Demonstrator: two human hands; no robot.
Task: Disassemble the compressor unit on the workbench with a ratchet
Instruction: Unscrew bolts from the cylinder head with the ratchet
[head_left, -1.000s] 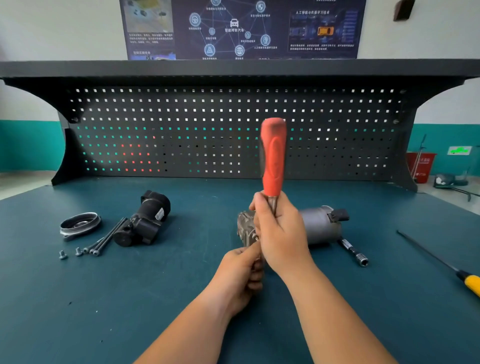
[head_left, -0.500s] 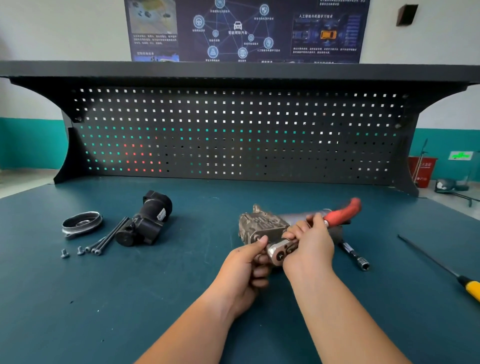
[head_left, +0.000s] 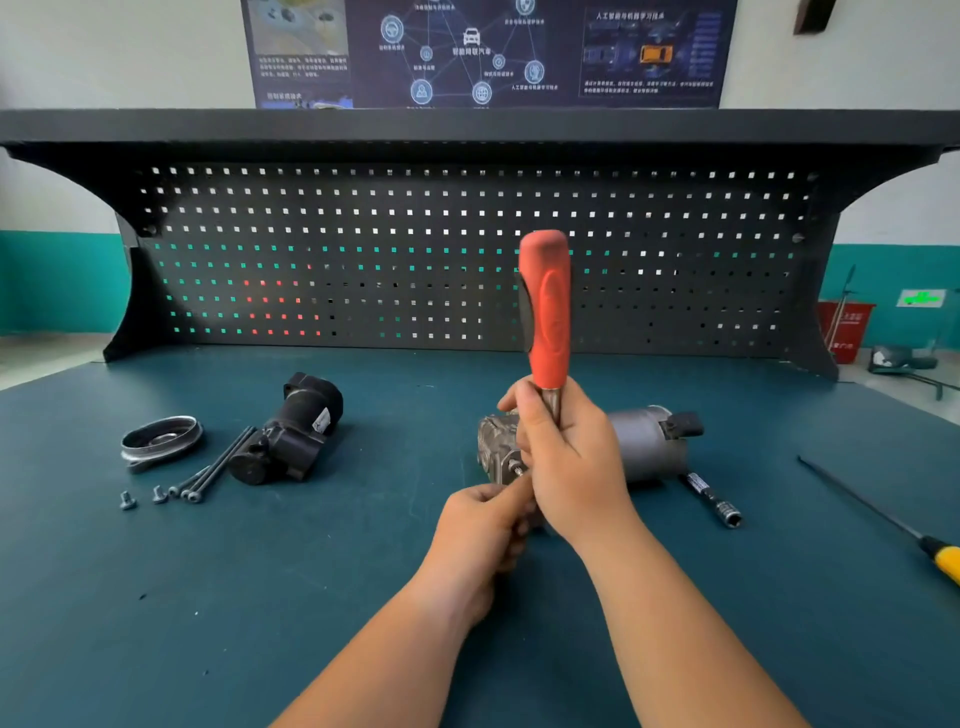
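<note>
One red-gripped steel ratchet (head_left: 545, 312), upright

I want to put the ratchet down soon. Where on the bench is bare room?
Free: the front-left mat below the loose bolts; also the strip between the extension bar and the yellow-handled screwdriver. Crowded: around the pulley, black housing and compressor.
</note>
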